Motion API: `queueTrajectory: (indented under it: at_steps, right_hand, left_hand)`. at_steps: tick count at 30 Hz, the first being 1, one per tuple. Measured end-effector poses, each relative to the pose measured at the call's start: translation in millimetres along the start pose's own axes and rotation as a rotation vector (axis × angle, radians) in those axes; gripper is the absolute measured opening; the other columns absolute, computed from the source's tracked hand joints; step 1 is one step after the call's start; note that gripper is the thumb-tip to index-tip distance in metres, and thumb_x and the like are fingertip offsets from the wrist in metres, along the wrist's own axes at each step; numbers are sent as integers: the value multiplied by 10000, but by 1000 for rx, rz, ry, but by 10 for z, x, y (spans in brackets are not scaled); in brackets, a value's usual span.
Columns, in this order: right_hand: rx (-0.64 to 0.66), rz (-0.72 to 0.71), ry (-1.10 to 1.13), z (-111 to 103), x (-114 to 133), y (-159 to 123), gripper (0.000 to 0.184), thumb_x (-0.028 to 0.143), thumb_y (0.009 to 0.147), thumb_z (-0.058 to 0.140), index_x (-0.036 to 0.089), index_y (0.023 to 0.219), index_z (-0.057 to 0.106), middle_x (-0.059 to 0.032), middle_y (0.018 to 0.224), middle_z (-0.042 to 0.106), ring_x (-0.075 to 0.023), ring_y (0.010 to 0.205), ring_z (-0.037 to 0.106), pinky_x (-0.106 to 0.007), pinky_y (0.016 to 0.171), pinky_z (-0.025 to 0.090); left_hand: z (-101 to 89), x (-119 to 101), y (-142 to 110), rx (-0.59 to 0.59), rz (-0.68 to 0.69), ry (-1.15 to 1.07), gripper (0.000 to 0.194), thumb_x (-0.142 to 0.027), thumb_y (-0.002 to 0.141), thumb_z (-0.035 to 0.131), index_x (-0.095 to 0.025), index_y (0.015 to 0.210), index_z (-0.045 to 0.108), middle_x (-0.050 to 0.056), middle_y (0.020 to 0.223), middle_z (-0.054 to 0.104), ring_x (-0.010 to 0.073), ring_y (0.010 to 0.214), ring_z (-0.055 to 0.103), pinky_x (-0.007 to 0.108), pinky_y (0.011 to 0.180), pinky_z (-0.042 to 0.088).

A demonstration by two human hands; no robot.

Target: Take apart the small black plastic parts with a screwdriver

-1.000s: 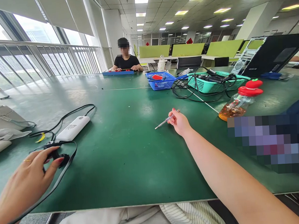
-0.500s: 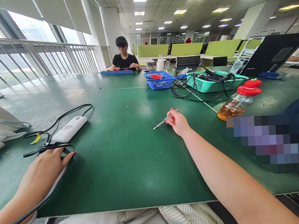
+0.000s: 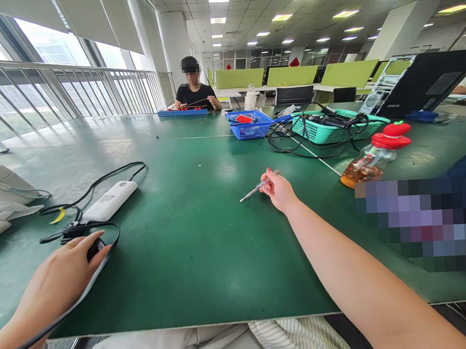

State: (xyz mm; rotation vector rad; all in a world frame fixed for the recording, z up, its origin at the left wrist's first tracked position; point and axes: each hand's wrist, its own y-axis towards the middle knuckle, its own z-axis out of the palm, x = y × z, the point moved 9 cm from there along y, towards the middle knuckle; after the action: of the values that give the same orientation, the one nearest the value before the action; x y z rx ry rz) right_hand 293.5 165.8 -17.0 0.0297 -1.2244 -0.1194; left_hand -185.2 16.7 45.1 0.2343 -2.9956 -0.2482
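Observation:
My right hand [image 3: 277, 189] is closed around the clear, purplish handle of a thin screwdriver [image 3: 251, 194], held above the green table. The metal shaft points left and slightly toward me. At the left, my left hand [image 3: 64, 269] lies low over the table, with thumb and forefinger on either side of a small black device [image 3: 96, 248]. A black cable [image 3: 113, 234] loops around the thumb side and runs back along my forearm. My palm hides part of the device. Just beyond it lies a white power bank [image 3: 111, 200] with a black cord.
A blue basket [image 3: 250, 129] and a green basket [image 3: 320, 131] full of cables stand farther back. At the right are a red-lidded bottle [image 3: 373, 159] and a tilted black computer case [image 3: 423, 84]. Across the table [image 3: 207, 280], a person [image 3: 195, 93] works at a blue tray [image 3: 183, 113].
My left hand has shifted slightly, its forefinger lifting and showing more of the black device. My right hand keeps the screwdriver nearly still. The person opposite has raised one hand a little.

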Motion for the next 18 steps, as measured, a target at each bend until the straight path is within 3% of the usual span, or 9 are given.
queueTrajectory:
  at_steps: [3, 6, 13, 18]
  right_hand:
    - [-3, 6, 4, 2, 1, -10, 452, 631, 745, 717, 207, 650, 593, 67, 446, 371, -79, 431, 342, -276, 550, 436]
    - [-4, 13, 4, 6, 0, -18, 447, 625, 753, 714, 207, 654, 592, 67, 450, 369, -78, 433, 342, -275, 553, 436]
    - [-6, 13, -4, 19, 12, -24, 445, 616, 779, 693, 205, 652, 580, 68, 449, 362, -78, 430, 338, -275, 554, 439]
    - [-7, 10, -9, 21, 19, -27, 448, 618, 775, 695, 205, 649, 579, 68, 446, 365, -78, 429, 336, -275, 550, 438]
  left_hand:
    - [93, 75, 25, 95, -38, 12, 677, -553, 928, 211, -170, 1372, 551, 145, 1309, 634, 319, 1076, 664, 426, 881, 524]
    - [120, 140, 63, 83, -33, -13, 696, -566, 910, 199, -190, 1367, 566, 139, 1328, 605, 300, 1097, 650, 416, 924, 511]
    - [169, 226, 116, 90, 0, -70, 732, -580, 875, 237, -156, 1397, 524, 155, 1189, 678, 320, 1071, 647, 410, 909, 501]
    - [205, 342, 97, 54, 11, -87, 669, -589, 871, 297, -198, 1324, 597, 119, 1054, 737, 318, 1023, 653, 398, 859, 514]
